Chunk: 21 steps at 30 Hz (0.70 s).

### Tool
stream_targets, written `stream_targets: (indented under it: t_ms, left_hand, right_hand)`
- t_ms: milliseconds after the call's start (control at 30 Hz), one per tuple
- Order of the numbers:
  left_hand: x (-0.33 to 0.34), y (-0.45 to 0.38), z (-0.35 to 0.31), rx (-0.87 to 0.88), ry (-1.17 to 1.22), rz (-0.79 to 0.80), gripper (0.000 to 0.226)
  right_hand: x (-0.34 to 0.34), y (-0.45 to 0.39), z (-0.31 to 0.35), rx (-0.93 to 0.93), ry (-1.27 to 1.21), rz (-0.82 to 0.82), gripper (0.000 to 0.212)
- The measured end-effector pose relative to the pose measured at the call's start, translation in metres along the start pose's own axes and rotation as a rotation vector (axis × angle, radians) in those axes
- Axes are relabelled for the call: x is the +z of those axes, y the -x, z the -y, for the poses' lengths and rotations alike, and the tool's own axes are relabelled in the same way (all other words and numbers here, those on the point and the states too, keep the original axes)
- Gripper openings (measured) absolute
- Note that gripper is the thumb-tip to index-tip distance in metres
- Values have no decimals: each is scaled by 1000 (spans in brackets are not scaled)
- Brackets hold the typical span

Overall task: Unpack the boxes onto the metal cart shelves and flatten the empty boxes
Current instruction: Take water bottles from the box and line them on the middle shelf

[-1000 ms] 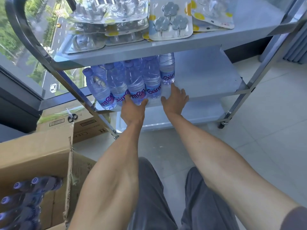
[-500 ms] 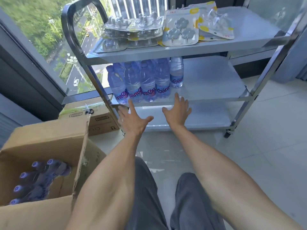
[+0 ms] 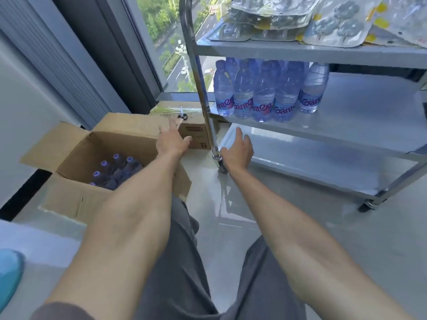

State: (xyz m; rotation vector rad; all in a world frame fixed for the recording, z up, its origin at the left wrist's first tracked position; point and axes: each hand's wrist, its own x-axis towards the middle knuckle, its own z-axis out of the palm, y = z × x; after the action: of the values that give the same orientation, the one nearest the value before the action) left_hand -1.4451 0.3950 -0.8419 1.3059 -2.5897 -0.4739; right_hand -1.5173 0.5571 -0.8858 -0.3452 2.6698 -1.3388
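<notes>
Reaching for more bottles.
Both hands, left [image 3: 172,140] and right [image 3: 238,150], are empty and spread; some bottles [image 3: 263,98] shelved, more wait in box [image 3: 76,144].

Cart [image 3: 360,60]: metal, shelves brushed satin grey, corner post polished and mirror-glossy. Bottles [image 3: 263,95] at the middle shelf's left end: clear glossy plastic, bluish tint, shiny printed film labels. Blister packs [image 3: 335,28] on the top shelf: clear glossy plastic over printed card, grey metal-look hooks inside. Open box [image 3: 76,155]: matt brown corrugated cardboard, rough torn flap edges; bottles inside [image 3: 115,169] have smooth purple plastic caps. Second box [image 3: 194,132]: matt cardboard, printed. Floor [image 3: 231,204]: smooth pale tile, glossy with reflections. Trousers [image 3: 184,262]: matt dark grey cloth.
</notes>
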Motion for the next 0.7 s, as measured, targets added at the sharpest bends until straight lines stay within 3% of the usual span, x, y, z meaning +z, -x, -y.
stream_targets:
  t_ms: [500, 633, 700]
  left_hand:
    - [17, -31, 88, -199, 90, 14, 79]
    - [-2, -73, 110, -296, 459, 183, 81]
    - [-18, -97, 126, -278, 479, 197, 70]
  right_hand:
    - [73, 12, 59, -180, 77, 25, 66]
    - [117, 10, 95, -204, 14, 49, 62]
    - [142, 13, 119, -266, -53, 51, 59]
